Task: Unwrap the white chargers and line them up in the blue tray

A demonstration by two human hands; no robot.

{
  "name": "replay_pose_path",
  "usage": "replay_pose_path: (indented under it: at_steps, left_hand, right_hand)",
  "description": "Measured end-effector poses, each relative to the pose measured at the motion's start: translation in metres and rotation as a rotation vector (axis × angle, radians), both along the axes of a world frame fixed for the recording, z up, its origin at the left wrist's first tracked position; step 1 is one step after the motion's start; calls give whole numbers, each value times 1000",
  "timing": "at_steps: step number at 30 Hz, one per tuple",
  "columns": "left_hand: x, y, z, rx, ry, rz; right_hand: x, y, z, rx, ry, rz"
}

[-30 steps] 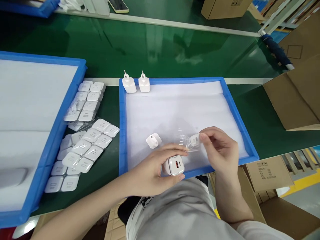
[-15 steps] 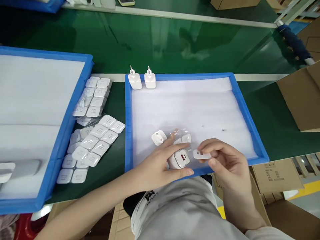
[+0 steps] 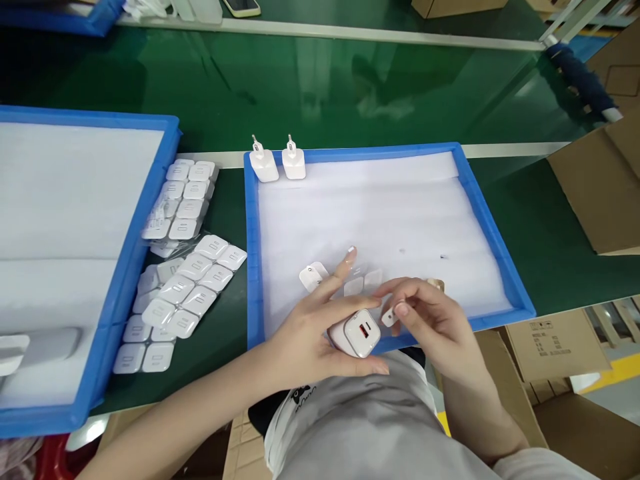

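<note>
A white charger block (image 3: 361, 333) with a red port rests in my left hand (image 3: 325, 327), its port face turned up and toward the right. Between the fingertips of my right hand (image 3: 425, 310) is a small white piece (image 3: 389, 317), just right of the block and apart from it. Beyond my left hand, a white adapter (image 3: 313, 275) lies on the paper of the blue-rimmed tray (image 3: 254, 253). Near both hands lies a clear plastic pack (image 3: 364, 282) with white pieces. Two white plug adapters (image 3: 263, 163) (image 3: 293, 162) stand at the tray's far left corner.
Packs of white square pieces (image 3: 195, 280) lie left of the tray on the green table. Further left is another blue tray (image 3: 165, 153). Cardboard boxes (image 3: 600, 187) stand at the right. A phone (image 3: 243, 7) lies on the upper shelf.
My right hand has moved slightly left and turned the small white piece, which now shows its narrow end. The charger block in my left hand sits a little lower and nearer me.
</note>
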State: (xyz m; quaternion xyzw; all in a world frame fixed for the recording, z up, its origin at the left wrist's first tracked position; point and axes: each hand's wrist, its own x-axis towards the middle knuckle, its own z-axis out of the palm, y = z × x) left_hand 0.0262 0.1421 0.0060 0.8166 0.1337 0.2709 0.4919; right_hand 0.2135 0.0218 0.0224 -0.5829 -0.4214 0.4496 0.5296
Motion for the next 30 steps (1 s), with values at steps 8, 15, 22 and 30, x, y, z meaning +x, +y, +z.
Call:
replay_pose_path:
  at_steps: [8, 15, 22, 30]
  left_hand:
    - [-4, 1, 15, 181, -264, 155]
    - [0, -1, 15, -474, 34, -6]
    - [3, 1, 17, -456, 5, -110]
    - [3, 1, 19, -403, -20, 4]
  right_hand:
    - [3, 3, 1, -177, -312, 205]
    - [5, -7, 4, 117, -172, -116]
    - [3, -12, 6, 211, -88, -202]
    - [-6, -12, 9, 312, -224, -204]
